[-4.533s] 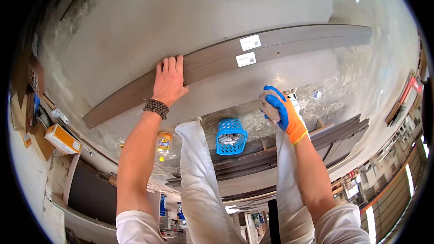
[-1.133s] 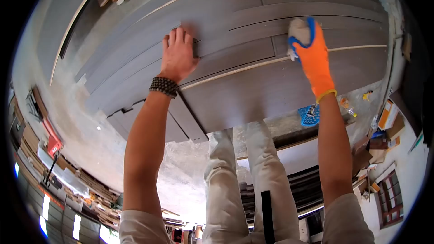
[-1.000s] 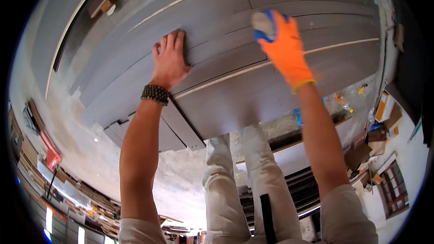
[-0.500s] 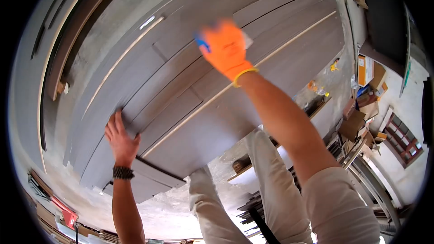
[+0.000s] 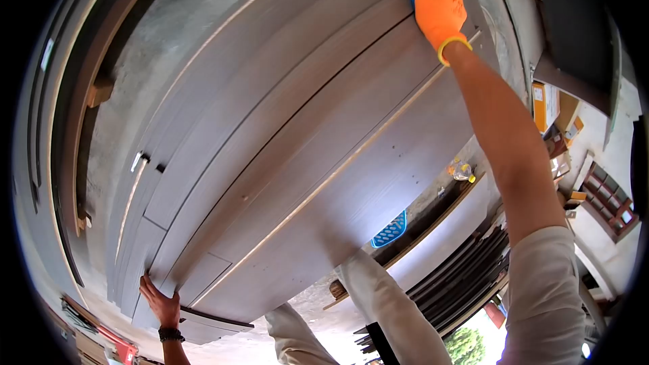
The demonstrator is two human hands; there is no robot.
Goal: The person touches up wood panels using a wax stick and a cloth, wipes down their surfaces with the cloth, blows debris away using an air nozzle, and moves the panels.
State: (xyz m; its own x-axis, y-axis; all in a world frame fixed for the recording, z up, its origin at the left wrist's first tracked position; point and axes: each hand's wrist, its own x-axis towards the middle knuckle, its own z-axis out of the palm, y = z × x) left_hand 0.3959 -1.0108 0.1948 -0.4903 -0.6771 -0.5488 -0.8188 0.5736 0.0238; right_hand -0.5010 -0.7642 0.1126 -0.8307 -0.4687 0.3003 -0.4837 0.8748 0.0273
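A large grey panel (image 5: pixel 318 155), with long grooves and pale strips along it, lies before me. At its far right end, my right hand (image 5: pixel 439 10) is in an orange glove with blue on the finger side. Its fingers are bent against the panel, and whatever is under them is hidden. Bare and with a dark beaded bracelet (image 5: pixel 171 334) at the wrist, my left hand (image 5: pixel 162 303) rests on the near left end of the panel. Its fingers and thumb are apart, holding nothing.
Brown and grey boards (image 5: pixel 71 142) stand along the left. Below the panel's right side are a blue perforated basket (image 5: pixel 389 230), a clear bottle (image 5: pixel 462 172) and stacked dark strips (image 5: pixel 453 287). Cardboard boxes (image 5: pixel 569 118) are at the right. My legs (image 5: pixel 399 304) are close to the panel's near edge.
My gloved right hand has swept up and right to the panel's far end. A pale piece beside it earlier is out of sight. My left hand appears lower in view, still on the panel.
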